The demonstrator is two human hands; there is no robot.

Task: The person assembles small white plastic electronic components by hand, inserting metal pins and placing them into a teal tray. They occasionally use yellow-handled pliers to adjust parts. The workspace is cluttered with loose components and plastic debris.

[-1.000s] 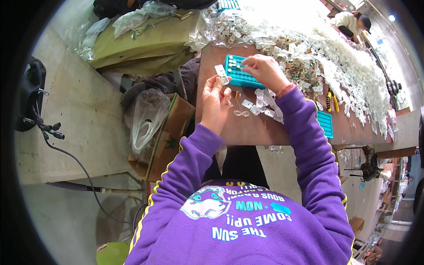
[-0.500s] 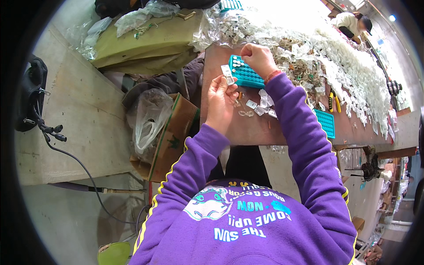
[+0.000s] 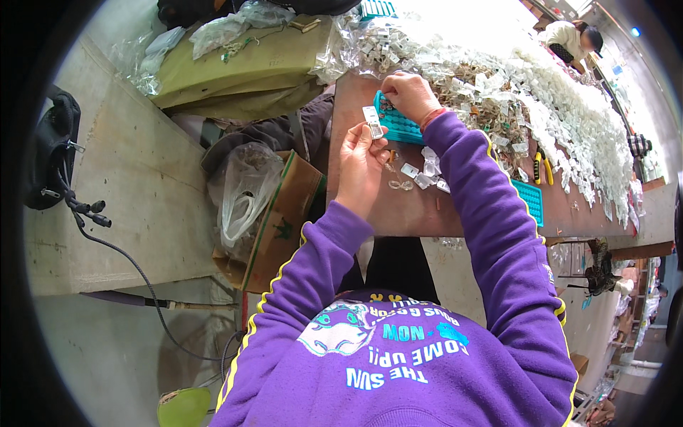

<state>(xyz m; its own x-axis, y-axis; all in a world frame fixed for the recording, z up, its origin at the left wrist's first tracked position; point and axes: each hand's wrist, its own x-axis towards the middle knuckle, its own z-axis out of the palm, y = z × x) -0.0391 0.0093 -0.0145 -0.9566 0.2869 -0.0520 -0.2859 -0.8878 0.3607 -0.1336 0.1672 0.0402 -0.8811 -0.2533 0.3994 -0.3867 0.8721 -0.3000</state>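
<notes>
My left hand [image 3: 361, 155] pinches a small flat rectangular plastic case [image 3: 372, 122], part white and part clear, upright at its fingertips. It is held just off the near left corner of a teal tray [image 3: 403, 129] with rows of round cells. Over the far part of this tray is my right hand [image 3: 413, 95], its fingers closed together and pointing down at the cells. Whatever they pinch is too small or hidden. Close to the tray's near side lie several small clear plastic pieces [image 3: 424, 178] and a loose clear ring-like bit [image 3: 400, 185].
A large heap of clear plastic pieces [image 3: 555, 128] covers the table's far right. Yellow-and-black pliers [image 3: 543, 168] and a second teal tray [image 3: 528, 201] lie right of my arm. An open cardboard box [image 3: 280, 228] holds a plastic bag [image 3: 245, 203]. Another person [image 3: 569, 39] sits far right.
My right hand has come down onto the tray's far left cells, covering the white round pieces seen there before. The left hand still holds the case beside the tray.
</notes>
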